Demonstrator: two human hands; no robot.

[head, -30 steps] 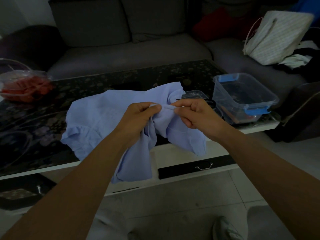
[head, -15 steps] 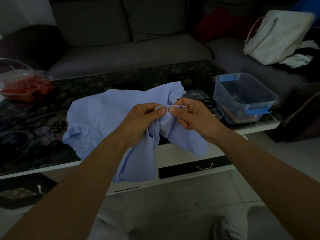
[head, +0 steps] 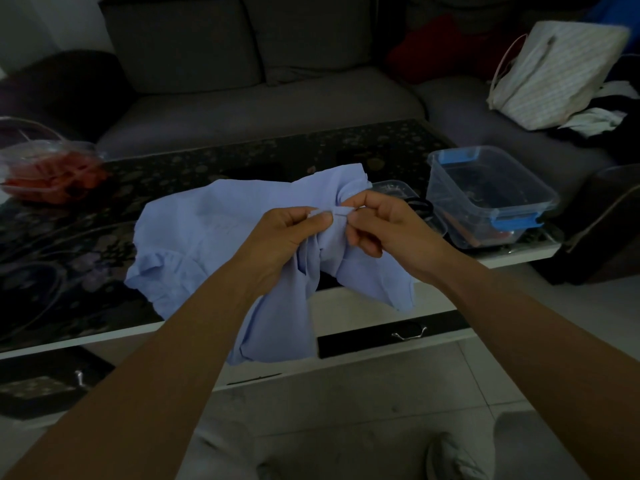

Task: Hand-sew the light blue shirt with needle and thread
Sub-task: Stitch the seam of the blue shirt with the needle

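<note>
- Light blue shirt [head: 207, 237], of thin woven cloth, lies half on the dark glass counter [head: 242, 161] and half hanging off its front edge toward the floor.
- The left hand [head: 287, 233] pinches a narrow folded edge of the shirt between thumb and forefinger. Its other fingers are curled into gathered cloth below.
- The right hand [head: 384, 226] pinches the same folded edge just beside the left, so the hands' fingertips almost meet.
- Whether the right hand also holds the needle cannot be told. Needle and thread are too fine to see in this dim light.
- Judging by its drape and creases, the cloth is light, soft and limp. It has no stiffness of its own and will likely slide and bunch easily.
- The best hold is probably the folded edge, where the layers are thicker. Gripping close on either side of the stitch would keep it taut between the hands.
- The hanging part could drag the work downward, though the part on the counter bears some of that weight.
- A clear box [head: 491, 199] with blue clips stands on the counter to the right, near the shirt.
</note>
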